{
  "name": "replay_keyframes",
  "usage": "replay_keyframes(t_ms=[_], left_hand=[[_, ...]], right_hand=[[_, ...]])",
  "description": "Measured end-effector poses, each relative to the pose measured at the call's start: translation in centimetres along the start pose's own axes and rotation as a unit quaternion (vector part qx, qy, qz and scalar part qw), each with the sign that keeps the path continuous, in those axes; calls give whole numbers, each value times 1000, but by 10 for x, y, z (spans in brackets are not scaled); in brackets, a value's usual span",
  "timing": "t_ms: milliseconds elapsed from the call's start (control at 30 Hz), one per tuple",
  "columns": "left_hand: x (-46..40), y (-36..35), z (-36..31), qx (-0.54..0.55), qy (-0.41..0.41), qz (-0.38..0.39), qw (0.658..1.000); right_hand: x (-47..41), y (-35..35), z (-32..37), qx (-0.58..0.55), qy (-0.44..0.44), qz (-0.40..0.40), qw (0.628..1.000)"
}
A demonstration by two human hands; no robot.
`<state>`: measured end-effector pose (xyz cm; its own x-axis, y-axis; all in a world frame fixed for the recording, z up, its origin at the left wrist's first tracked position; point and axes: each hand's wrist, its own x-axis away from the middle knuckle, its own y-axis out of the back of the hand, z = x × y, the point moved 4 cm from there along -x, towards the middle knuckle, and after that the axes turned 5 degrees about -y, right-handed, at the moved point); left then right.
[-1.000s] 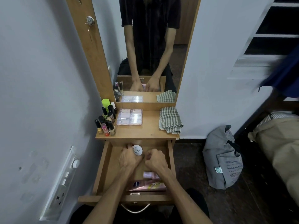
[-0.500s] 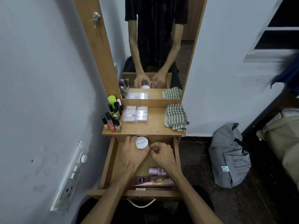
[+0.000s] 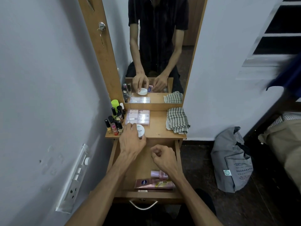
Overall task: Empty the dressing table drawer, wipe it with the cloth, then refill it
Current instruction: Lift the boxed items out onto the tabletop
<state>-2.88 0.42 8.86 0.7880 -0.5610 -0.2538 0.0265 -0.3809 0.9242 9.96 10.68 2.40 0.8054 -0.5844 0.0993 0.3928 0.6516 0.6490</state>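
Two bare hands work over an open dressing table drawer (image 3: 177,154) in the lower centre of the frame. The left hand (image 3: 132,141) curls its fingers round a small white round jar (image 3: 140,130) at the front edge of the tabletop (image 3: 159,131), just above the drawer; whether the jar already rests on the wood I cannot tell. The right hand (image 3: 164,159) hovers over the middle of the drawer with fingers curled loosely and nothing visible in them. Emptying looks partly done: the far half of the drawer shows bare wood, while near its front edge lie a pink tube with a blue round logo (image 3: 154,184) and a small pale pink bottle (image 3: 158,174), with a small flat item just below them, too hidden to name. On the tabletop, left of centre in the frame, stands a cluster of nail polish bottles (image 3: 114,123), beside it a clear flat case of pink items (image 3: 138,117), and to the right a folded striped cloth (image 3: 177,119), untouched. Wiping and refilling appear not yet begun. A mirror (image 3: 162,46) fills the upper centre, and a grey bag (image 3: 231,160) sits on the floor at the right.
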Motion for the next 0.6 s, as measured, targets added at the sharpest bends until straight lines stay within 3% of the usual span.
replay_keyframes(t_ms=[367,600], left_hand=[[-5,-4,-3,-81,-7,33,996],[26,3,-13,19,-73,-76,994]], right_hand=[[-1,6,-22,55,-11,67,996],[5,5,-27,152,-32,148,977]])
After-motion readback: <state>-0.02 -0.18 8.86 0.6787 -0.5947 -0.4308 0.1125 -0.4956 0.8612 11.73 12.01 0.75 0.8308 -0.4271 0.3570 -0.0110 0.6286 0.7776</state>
